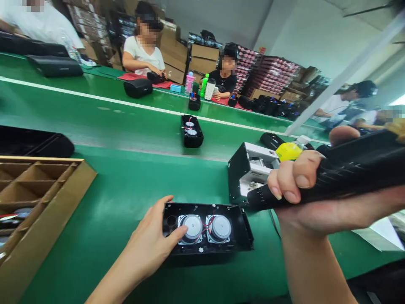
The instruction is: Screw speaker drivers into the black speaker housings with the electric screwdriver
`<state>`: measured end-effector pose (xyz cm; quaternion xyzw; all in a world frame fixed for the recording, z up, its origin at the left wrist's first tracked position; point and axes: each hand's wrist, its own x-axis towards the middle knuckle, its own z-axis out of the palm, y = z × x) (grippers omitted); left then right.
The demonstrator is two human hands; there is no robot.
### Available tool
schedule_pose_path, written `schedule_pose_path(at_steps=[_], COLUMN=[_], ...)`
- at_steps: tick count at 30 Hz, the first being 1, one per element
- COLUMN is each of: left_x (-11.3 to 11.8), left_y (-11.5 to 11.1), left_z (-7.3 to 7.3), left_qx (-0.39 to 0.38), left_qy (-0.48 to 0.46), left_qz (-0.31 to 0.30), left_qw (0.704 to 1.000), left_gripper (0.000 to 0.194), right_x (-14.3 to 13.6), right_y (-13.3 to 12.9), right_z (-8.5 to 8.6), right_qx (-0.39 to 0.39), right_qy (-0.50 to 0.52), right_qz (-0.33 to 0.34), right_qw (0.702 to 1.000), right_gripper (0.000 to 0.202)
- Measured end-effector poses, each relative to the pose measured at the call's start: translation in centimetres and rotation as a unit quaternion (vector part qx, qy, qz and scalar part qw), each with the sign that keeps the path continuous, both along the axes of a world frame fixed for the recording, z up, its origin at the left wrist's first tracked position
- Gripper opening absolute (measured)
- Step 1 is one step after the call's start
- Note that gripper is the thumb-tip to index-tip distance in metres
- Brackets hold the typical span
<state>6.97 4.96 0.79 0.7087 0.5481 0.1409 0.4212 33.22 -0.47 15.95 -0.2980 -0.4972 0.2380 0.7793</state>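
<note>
An open black speaker housing [240,230] lies on the green bench, with two round silver speaker drivers [220,227] and thin red wires inside. My left hand [155,236] is closed around its left end, the thumb reaching in over the left driver and the fingers at the far edge. In my right hand [300,181] is a black electric screwdriver [351,169], held slanted with its nose pointing left. Its thin bit comes close to the far right corner of the housing; whether it touches a screw I cannot tell.
Just behind stands a black-and-white screw feeder [238,173], a yellow-labelled bottle [289,150] beside it. A divided cardboard box [60,211] sits at left. Another open speaker housing [192,133] lies farther off on the green bench [126,185]. Several people work across the line.
</note>
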Motion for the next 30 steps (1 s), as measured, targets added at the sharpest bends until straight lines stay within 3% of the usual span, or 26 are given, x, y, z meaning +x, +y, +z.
schedule_pose_path(at_steps=[3, 8, 14, 18, 20, 24, 30], left_x=[0.8, 1.5, 1.5, 1.5, 1.4, 1.3, 1.5], left_y=[-0.6, -0.8, -0.6, -0.6, -0.6, -0.4, 0.0], left_z=[1.4, 3.0, 3.6, 3.7, 3.7, 3.7, 4.6], left_qx=[-0.003, -0.001, 0.013, 0.030, 0.035, 0.031, 0.021], left_qy=[0.089, 0.137, 0.145, 0.152, 0.152, 0.145, 0.144], left_qz=[-0.008, -0.002, -0.025, -0.040, -0.047, -0.061, -0.073], left_qw=[0.996, 0.991, 0.989, 0.987, 0.987, 0.987, 0.987], left_gripper=[0.094, 0.095, 0.060, 0.053, 0.066, 0.114, 0.117], right_x=[-3.9, -8.7, -10.6, -10.5, -10.4, -10.2, -10.4], right_y=[1.8, 4.8, 6.2, 6.4, 6.4, 6.6, 6.8], right_z=[-0.5, -3.6, -6.1, -6.6, -6.8, -7.0, -7.2], right_qx=[-0.015, -0.038, -0.080, -0.087, -0.091, -0.082, -0.091], right_qy=[0.030, 0.038, 0.003, 0.008, 0.015, 0.026, 0.017], right_qz=[0.051, 0.104, 0.128, 0.130, 0.122, 0.108, 0.108], right_qw=[0.998, 0.993, 0.988, 0.988, 0.988, 0.990, 0.990], right_gripper=[0.053, 0.064, 0.074, 0.073, 0.073, 0.071, 0.071])
